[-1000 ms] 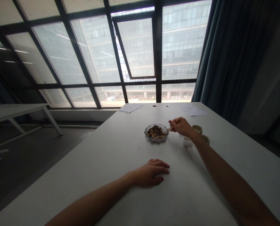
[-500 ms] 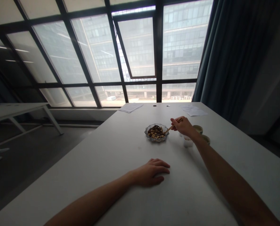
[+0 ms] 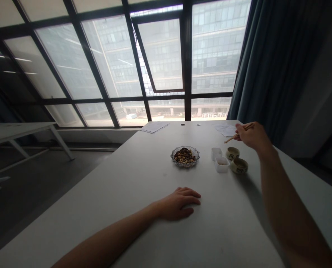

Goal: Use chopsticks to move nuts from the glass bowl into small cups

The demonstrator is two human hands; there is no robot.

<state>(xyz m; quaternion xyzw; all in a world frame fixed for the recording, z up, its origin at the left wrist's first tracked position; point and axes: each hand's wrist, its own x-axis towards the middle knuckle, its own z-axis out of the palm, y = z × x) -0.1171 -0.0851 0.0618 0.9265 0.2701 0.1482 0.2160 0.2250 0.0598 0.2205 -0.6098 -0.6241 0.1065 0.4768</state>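
Note:
My right hand (image 3: 251, 134) is closed around a pair of wooden chopsticks (image 3: 234, 138), their tips pointing left above the small cups. Something tiny and pale may be between the tips; it is too small to name. Below them stand two greenish ceramic cups with dark characters, a far cup (image 3: 232, 153) and a near cup (image 3: 239, 166). To their left are two small translucent plastic containers, one farther container (image 3: 216, 153) and one nearer container (image 3: 222, 165) with a little in it. A scalloped glass dish (image 3: 197, 160) holds mixed nuts or seeds (image 3: 185, 156). My left hand (image 3: 181, 204) lies flat, fingers spread, on the table.
The white table (image 3: 143, 178) reaches toward the window wall. Paper sheets (image 3: 154, 127) lie at its far left corner, and more paper (image 3: 225, 129) at the far right. A blue curtain (image 3: 266, 74) hangs on the right. Another white table (image 3: 20, 132) stands at left.
My right hand has moved right and away with the chopsticks, from the glass dish to above the cups, uncovering the cups and plastic containers. My left hand has stayed in place.

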